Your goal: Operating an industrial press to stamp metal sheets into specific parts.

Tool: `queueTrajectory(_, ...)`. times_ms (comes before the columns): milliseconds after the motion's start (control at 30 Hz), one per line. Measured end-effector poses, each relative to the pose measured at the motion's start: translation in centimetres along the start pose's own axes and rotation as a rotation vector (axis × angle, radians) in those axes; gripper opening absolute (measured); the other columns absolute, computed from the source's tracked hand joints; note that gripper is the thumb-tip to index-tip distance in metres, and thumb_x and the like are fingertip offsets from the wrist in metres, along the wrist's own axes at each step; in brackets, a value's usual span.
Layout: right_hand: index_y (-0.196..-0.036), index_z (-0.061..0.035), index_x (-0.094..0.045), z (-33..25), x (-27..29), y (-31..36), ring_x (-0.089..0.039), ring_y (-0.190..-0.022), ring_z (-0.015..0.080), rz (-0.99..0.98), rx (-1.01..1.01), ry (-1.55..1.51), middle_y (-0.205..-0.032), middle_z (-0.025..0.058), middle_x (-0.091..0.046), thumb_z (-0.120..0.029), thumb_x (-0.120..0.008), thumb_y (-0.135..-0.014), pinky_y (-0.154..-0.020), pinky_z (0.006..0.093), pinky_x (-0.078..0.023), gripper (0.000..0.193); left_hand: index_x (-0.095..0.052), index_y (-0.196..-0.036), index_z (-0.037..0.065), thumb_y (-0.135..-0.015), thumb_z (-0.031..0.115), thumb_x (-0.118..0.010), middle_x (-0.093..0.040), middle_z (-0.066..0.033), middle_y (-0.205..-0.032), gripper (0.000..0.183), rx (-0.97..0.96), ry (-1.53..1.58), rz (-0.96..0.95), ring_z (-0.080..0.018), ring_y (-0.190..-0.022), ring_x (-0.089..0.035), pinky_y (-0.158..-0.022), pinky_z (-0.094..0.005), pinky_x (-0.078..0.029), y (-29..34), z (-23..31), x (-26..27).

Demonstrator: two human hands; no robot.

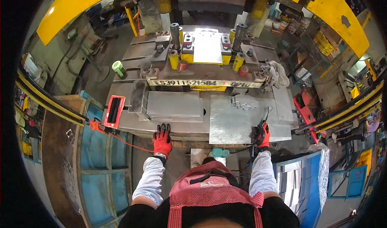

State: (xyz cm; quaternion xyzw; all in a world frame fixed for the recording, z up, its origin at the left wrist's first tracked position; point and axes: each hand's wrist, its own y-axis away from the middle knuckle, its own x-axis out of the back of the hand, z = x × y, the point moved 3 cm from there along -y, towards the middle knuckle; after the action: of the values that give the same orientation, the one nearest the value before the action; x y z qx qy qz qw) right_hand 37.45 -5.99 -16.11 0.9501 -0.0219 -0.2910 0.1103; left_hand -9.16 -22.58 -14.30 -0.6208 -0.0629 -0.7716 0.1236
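The left hand lies flat on the front edge of the worktop, fingers stretched and close together, just short of the stacked sheets. The right hand is curled around a metal tool that rests on the large sheet, near small stamped parts.

red-and-black gloves on both hands, white sleeves, red checked apron.
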Motion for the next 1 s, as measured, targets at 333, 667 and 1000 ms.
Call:
queueTrajectory(333,-0.085,-0.0135,-0.039,-0.7,-1.5,0.9,-0.044,-0.041,0.0174,0.062,0.043,-0.006,-0.058,0.006,-0.048,-0.014,-0.054,-0.082,-0.039,0.0348,-0.041,0.015,-0.022,-0.139,0.024,-0.074,0.02,-0.058,-0.017,-0.005,-0.146,0.075,0.014,0.031,-0.041,-0.0283,-0.134,-0.015,-0.103,-0.0503,-0.02,0.1,0.0,-0.2)
queueTrajectory(667,-0.089,-0.0131,-0.041,-0.3,-1.1,0.5,-0.046,-0.041,0.0167,0.123,0.024,0.061,-0.057,0.005,-0.049,-0.015,-0.054,-0.083,-0.039,0.0343,-0.042,0.015,-0.024,-0.139,0.022,-0.076,0.02,-0.054,-0.02,-0.007,-0.145,0.07,-0.017,-0.001,-0.022,-0.03,-0.134,-0.015,-0.104,-0.0478,-0.02,-0.1,-0.3,-0.3)
queueTrajectory(1000,-0.089,-0.0102,-0.048,-1.7,-1.4,1.4,-0.047,-0.05,0.0128,0.116,0.162,0.238,-0.066,0.0,-0.049,-0.015,-0.058,-0.082,-0.046,0.029,-0.042,0.013,-0.029,-0.137,0.02,-0.078,0.02,-0.052,-0.023,-0.0088,-0.144,0.064,-0.031,0.013,-0.013,-0.0314,-0.132,-0.02,-0.103,-0.0481,-0.022,-0.5,-0.5,-0.9)
